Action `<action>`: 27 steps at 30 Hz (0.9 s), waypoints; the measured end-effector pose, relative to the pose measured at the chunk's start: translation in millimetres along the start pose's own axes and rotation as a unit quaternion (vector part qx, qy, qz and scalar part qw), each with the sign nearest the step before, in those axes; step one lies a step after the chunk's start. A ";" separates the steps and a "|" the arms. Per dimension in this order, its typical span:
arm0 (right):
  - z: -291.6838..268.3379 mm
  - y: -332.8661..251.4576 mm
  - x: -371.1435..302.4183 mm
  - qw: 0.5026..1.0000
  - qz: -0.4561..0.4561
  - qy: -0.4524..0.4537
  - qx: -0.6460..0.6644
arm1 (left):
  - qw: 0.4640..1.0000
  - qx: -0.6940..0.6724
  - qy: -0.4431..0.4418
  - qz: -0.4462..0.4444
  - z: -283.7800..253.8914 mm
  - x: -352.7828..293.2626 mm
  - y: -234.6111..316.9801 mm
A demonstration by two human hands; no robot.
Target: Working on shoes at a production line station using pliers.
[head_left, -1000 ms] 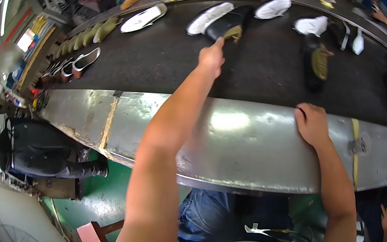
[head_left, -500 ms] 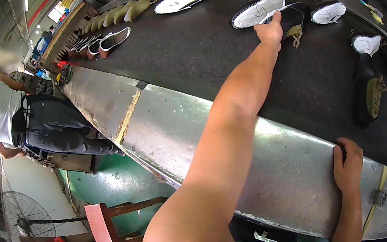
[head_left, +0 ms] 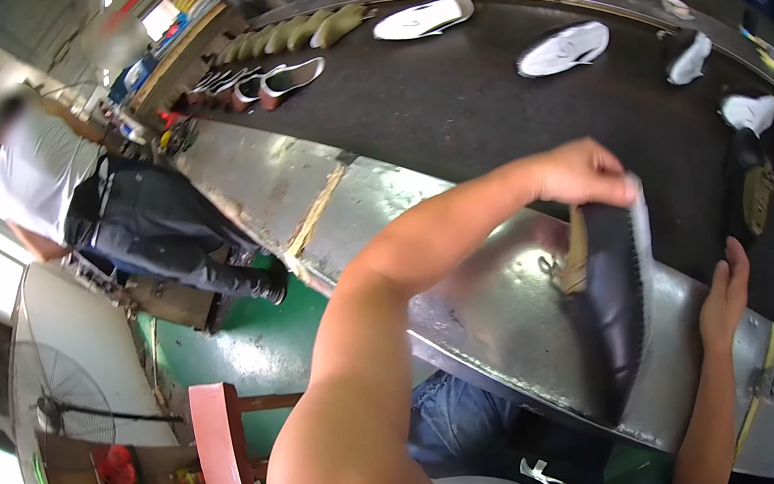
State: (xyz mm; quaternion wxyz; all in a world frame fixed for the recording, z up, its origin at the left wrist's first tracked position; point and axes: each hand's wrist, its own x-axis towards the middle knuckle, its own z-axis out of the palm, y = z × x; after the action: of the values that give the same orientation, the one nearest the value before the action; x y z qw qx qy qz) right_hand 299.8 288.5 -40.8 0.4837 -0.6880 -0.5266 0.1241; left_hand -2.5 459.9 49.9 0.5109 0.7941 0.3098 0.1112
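My left hand [head_left: 589, 175] pinches one end of a black shoe [head_left: 614, 282], which hangs down over the metal edge plate, blurred by motion. A tan last or insert [head_left: 573, 258] with a knotted string shows at its opening, and a pale stitched edge runs along its right side. To the right, my right hand [head_left: 723, 295] is raised beside the hanging shoe, fingers stretched out and holding nothing. Beyond my left hand, a white sole piece with a dark rim [head_left: 564, 50] lies on the black belt.
The black belt [head_left: 444, 91] also bears a long white sole [head_left: 423, 19], olive shoe shapes [head_left: 338, 26], white-rimmed shoes [head_left: 292, 79], and more pieces [head_left: 756, 194] at right. A metal plate [head_left: 381, 202] edges it. A person [head_left: 72, 170] stands left; a pink-topped stool [head_left: 221, 441] is below.
My left hand has come back from the far side of the belt with the black shoe that lay beside the white sole piece. My right hand has lifted off the metal edge. The view has shifted.
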 end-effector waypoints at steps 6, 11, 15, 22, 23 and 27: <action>6.6 -35.9 -0.6 0.998 0.001 -0.050 -0.027 | 0.970 0.078 0.148 0.177 8.0 24.1 -25.3; -2.0 -39.5 -7.9 0.995 0.007 -0.067 -0.072 | 0.749 0.424 0.509 -0.013 -81.7 117.0 -86.1; 0.6 -48.4 -9.9 0.995 -0.018 -0.067 -0.077 | 0.784 0.316 0.479 -0.238 -144.1 134.0 -117.1; -0.7 -40.2 -9.7 0.991 -0.066 -0.054 -0.098 | 0.922 -0.144 0.277 -0.228 -117.4 97.4 -75.7; 1.2 -39.9 -9.4 0.992 -0.059 -0.052 -0.094 | 0.917 -0.163 0.288 -0.221 -110.1 71.3 -60.6; 7.9 -21.9 -6.0 0.993 -0.081 -0.013 -0.083 | 0.901 -0.327 0.278 -0.060 -47.5 -73.3 -29.6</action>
State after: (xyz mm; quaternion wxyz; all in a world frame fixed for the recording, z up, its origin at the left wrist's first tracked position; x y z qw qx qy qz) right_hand 278.7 287.3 -29.4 0.4268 -0.6794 -0.5949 0.0493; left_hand -94.6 459.3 55.6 0.6408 0.4987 0.4328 0.3917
